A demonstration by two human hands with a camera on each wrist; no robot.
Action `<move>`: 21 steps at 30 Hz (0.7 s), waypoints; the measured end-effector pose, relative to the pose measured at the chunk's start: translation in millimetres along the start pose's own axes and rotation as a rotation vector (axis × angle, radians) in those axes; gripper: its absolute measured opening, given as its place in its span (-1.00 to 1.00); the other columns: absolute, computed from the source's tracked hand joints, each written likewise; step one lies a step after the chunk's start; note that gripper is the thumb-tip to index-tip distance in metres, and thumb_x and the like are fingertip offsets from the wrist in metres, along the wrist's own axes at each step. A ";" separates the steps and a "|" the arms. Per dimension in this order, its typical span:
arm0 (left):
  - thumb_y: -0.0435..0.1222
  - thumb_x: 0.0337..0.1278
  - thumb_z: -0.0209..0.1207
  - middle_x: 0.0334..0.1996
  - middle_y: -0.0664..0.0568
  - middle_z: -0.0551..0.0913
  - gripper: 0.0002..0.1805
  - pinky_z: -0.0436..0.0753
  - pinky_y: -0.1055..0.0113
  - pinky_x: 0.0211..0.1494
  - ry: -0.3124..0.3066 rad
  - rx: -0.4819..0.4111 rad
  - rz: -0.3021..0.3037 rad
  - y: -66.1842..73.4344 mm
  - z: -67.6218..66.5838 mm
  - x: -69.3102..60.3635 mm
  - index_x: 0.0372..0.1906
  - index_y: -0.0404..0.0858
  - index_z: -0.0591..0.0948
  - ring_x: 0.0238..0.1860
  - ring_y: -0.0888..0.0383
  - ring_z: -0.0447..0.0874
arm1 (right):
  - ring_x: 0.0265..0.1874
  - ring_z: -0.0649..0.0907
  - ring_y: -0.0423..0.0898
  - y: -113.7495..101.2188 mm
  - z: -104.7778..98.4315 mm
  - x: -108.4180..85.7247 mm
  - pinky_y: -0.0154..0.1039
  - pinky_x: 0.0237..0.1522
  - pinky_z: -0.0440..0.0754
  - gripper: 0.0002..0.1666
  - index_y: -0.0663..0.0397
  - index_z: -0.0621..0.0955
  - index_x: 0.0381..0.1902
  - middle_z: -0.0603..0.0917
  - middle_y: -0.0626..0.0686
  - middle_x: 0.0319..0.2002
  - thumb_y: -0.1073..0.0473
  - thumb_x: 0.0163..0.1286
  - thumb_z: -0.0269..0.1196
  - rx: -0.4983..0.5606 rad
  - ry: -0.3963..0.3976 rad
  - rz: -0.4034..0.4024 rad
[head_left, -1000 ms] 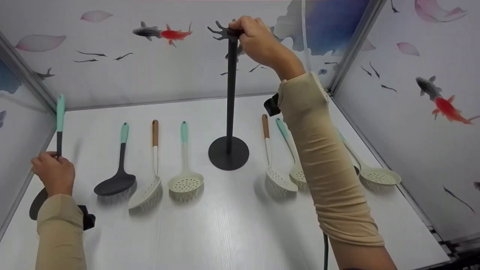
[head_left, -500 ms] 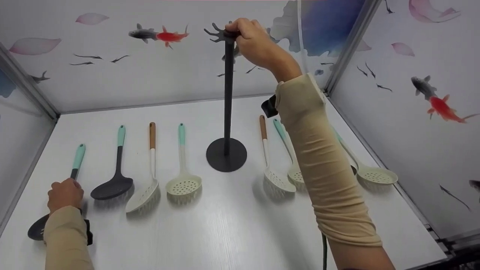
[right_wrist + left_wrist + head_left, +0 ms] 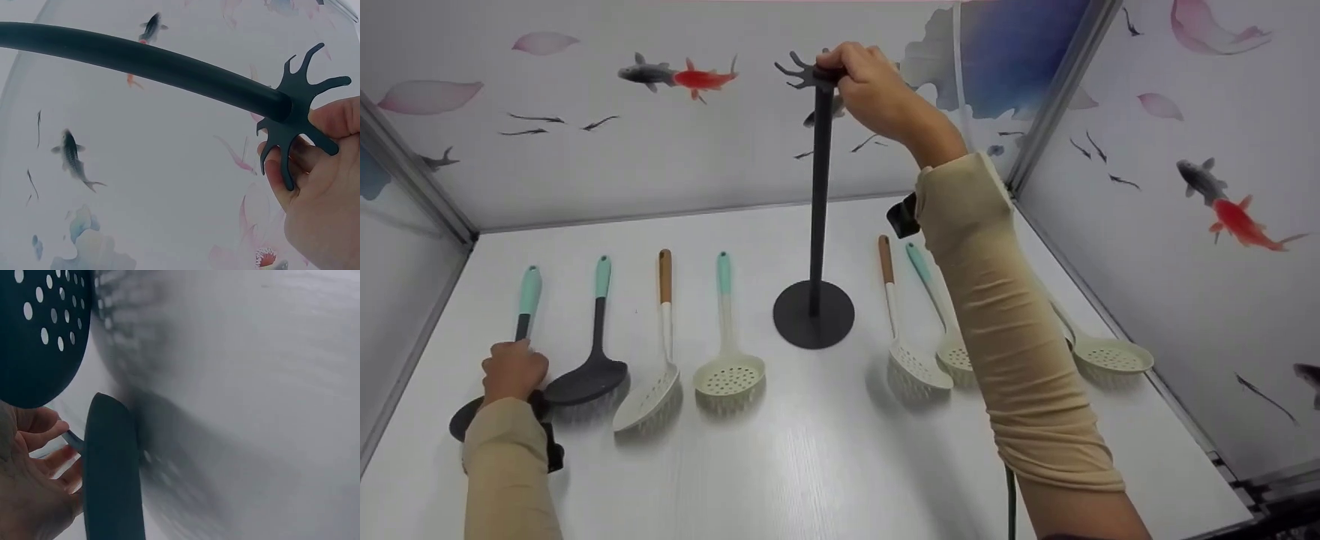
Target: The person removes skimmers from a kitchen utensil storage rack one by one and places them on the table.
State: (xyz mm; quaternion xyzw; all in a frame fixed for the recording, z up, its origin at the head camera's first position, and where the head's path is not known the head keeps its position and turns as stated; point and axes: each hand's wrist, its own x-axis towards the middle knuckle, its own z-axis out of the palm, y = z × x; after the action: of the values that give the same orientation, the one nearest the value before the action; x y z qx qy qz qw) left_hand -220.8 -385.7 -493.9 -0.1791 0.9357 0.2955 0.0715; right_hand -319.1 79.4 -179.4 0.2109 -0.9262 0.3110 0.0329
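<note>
My left hand (image 3: 514, 369) grips the dark shaft of a black skimmer (image 3: 529, 289) with a teal handle, held upright at the table's left. In the left wrist view the skimmer's head (image 3: 112, 472) shows nearly edge-on, and the left hand's fingers (image 3: 52, 433) pinch the shaft behind it. My right hand (image 3: 881, 94) holds the hooked top of a black utensil stand (image 3: 819, 187). Its hooks (image 3: 298, 93) spread out beside the right hand's fingers in the right wrist view. The hand and sleeve hide part of the skimmer's head.
Just right of the left hand lies another black skimmer (image 3: 589, 381). A brown-handled skimmer (image 3: 649, 394) and a pale perforated one (image 3: 729, 375) follow. Right of the stand's base (image 3: 814, 315) are several more pale skimmers (image 3: 919, 366), partly behind my right sleeve. Printed panels (image 3: 720, 165) enclose the table.
My left hand has come lower and rightward with the black skimmer, then slightly back up, nearer the neighbouring black one. My right hand keeps its hold on the stand's top.
</note>
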 end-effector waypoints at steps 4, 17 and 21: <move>-0.35 0.15 -0.39 0.26 -0.66 -0.19 -0.34 0.07 -0.36 0.20 -0.008 0.008 0.041 15.7 -4.5 3.7 0.32 -0.67 -0.12 0.22 -0.63 -0.15 | 0.15 0.25 -0.20 1.8 1.4 0.7 -0.34 0.19 0.22 -0.54 0.04 0.34 0.24 0.35 0.00 0.20 0.25 0.47 -0.30 0.014 -0.011 0.008; -0.34 0.33 -0.19 0.39 -0.44 -0.15 -0.41 -0.08 -0.32 0.32 0.168 0.033 0.458 133.1 7.6 -32.2 0.39 -0.45 0.03 0.37 -0.44 -0.22 | 0.22 0.26 -0.10 -15.2 16.1 8.4 -0.23 0.31 0.11 -0.54 0.09 0.32 0.25 0.39 0.01 0.19 0.21 0.46 -0.27 -0.231 0.045 0.028; -0.29 0.38 -0.21 0.42 -0.36 -0.10 -0.43 -0.13 -0.22 0.39 0.151 0.130 0.586 172.9 26.4 -53.2 0.41 -0.38 0.05 0.41 -0.34 -0.21 | 0.25 0.28 -0.01 -26.6 30.5 7.1 -0.17 0.34 0.12 -0.54 0.14 0.27 0.27 0.37 0.07 0.22 0.17 0.48 -0.28 -0.426 0.075 -0.005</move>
State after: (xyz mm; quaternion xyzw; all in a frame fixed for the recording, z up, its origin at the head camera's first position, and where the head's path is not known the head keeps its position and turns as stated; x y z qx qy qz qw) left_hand -236.0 -223.3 -411.5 0.0820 0.9671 0.2289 -0.0750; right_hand -312.5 39.7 -187.6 0.1899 -0.9685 0.1157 0.1122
